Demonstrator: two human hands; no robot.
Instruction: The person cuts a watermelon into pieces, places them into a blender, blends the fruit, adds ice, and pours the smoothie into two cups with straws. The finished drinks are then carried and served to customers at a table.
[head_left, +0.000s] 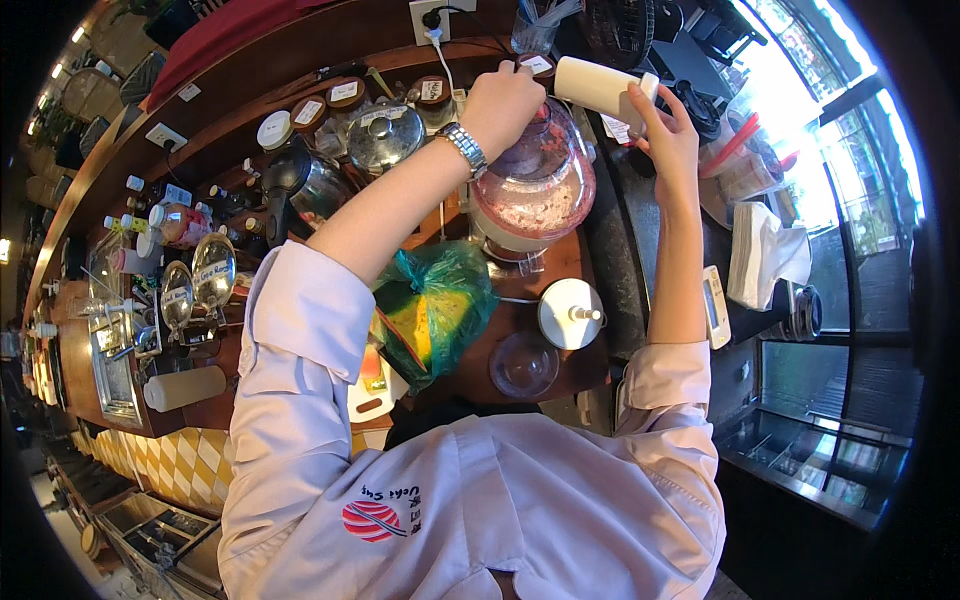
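A food processor with a clear bowl (534, 196) stands before me, its inside coated with pinkish-red shreds. Over the feed tube (553, 129) in its lid is my left hand (501, 105), wearing a metal wristwatch. A bit of red shows at the tube's mouth beside it; its fingertips are hidden, so I cannot tell whether they hold anything. To the right, my right hand (664, 131) grips a cream plastic cylinder (592, 84), probably the food pusher, by its wider end. The cylinder lies nearly level, raised beside the feed tube and apart from it.
Nearer me are a knotted green plastic bag (442, 307) with yellow contents, a white disc with a stem (570, 313), a clear bowl (523, 365) and a white cutting board (373, 397). Lidded jars (345, 94) line the back; a tissue pack (757, 255) sits right.
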